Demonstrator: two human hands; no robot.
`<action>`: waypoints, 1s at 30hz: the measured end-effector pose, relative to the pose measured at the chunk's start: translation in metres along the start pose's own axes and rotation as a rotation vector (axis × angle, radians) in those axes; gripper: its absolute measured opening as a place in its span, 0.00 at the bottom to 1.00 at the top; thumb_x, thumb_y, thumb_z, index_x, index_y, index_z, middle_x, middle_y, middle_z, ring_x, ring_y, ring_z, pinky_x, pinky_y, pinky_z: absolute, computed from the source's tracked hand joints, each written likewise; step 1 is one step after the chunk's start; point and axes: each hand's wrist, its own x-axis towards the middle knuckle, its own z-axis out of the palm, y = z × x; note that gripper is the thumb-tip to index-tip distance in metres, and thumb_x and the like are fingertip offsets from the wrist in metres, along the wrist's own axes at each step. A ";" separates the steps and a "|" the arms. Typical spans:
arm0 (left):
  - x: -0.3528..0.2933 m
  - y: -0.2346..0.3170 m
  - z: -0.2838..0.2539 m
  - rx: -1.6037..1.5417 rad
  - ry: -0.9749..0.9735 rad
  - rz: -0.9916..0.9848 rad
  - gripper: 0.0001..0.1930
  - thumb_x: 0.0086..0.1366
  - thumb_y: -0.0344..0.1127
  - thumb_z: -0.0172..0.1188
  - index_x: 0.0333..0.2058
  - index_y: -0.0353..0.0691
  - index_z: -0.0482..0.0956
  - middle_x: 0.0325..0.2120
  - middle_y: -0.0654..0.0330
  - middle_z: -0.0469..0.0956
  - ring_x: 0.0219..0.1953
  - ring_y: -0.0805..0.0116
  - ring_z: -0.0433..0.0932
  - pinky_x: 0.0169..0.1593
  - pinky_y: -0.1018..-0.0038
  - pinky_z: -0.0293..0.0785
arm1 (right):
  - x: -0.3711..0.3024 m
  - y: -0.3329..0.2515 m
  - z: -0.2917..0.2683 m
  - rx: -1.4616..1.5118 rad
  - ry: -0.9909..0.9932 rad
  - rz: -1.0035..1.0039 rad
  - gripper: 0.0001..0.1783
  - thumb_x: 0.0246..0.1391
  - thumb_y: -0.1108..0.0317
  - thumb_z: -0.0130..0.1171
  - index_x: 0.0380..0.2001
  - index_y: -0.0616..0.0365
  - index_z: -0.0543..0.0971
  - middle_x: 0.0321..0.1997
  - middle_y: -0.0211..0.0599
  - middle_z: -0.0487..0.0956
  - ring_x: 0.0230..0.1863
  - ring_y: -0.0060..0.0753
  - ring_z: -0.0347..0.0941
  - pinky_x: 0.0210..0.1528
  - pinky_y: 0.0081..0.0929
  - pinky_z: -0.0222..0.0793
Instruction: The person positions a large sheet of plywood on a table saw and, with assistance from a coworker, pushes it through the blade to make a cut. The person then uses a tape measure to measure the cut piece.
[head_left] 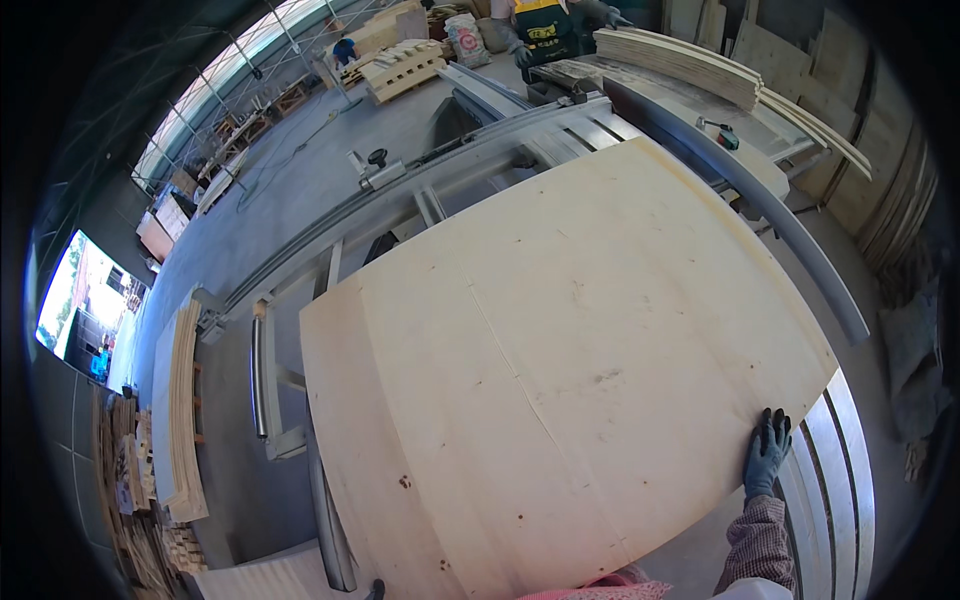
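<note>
"Pink cloth (600,592) is closest; where's the board (570,340)?"

"Centre, on the metal tabletop (852,470); likely stiff, heavy. Right hand (768,455) lies flat on it at four o'clock; left hand (376,590), seven o'clock, mostly hidden: can't tell its grip. Best held by opposite edges."

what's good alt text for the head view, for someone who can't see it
A gloved right hand lies on the edge of a large pale wooden sheet atop a slatted metal table. Beyond, a person stands near stacked boards.
</note>
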 end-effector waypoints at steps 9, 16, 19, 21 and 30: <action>0.015 0.016 0.024 0.016 -0.022 -0.004 0.30 0.60 0.52 0.53 0.53 0.36 0.63 0.44 0.50 0.72 0.43 0.54 0.74 0.46 0.59 0.74 | 0.047 0.015 0.025 0.287 0.181 0.025 0.25 0.52 0.71 0.50 0.55 0.45 0.69 0.65 0.37 0.56 0.67 0.42 0.45 0.67 0.39 0.37; 0.018 0.019 0.049 0.016 -0.041 -0.002 0.30 0.60 0.52 0.54 0.53 0.35 0.63 0.44 0.50 0.72 0.43 0.54 0.74 0.45 0.58 0.74 | 0.064 0.001 0.015 0.360 0.262 -0.038 0.20 0.51 0.72 0.50 0.50 0.48 0.74 0.63 0.36 0.61 0.66 0.40 0.48 0.67 0.41 0.36; 0.018 0.019 0.056 0.014 -0.040 0.009 0.30 0.59 0.51 0.54 0.53 0.35 0.63 0.44 0.50 0.72 0.43 0.54 0.74 0.45 0.58 0.74 | 0.077 -0.012 0.005 0.388 0.275 -0.090 0.19 0.51 0.72 0.51 0.48 0.48 0.75 0.62 0.35 0.62 0.66 0.39 0.49 0.67 0.41 0.35; 0.016 0.019 0.061 0.009 -0.037 0.012 0.30 0.59 0.51 0.55 0.53 0.35 0.63 0.44 0.50 0.72 0.43 0.53 0.74 0.45 0.58 0.74 | 0.083 -0.009 0.006 0.363 0.287 -0.126 0.19 0.50 0.72 0.51 0.47 0.48 0.75 0.62 0.34 0.63 0.66 0.39 0.49 0.67 0.42 0.36; 0.017 0.020 0.080 0.004 -0.017 0.004 0.29 0.59 0.50 0.56 0.52 0.35 0.63 0.43 0.50 0.72 0.42 0.53 0.74 0.44 0.57 0.75 | 0.086 -0.009 0.000 0.110 0.112 -0.071 0.21 0.45 0.67 0.57 0.46 0.46 0.76 0.58 0.31 0.68 0.65 0.39 0.52 0.67 0.42 0.35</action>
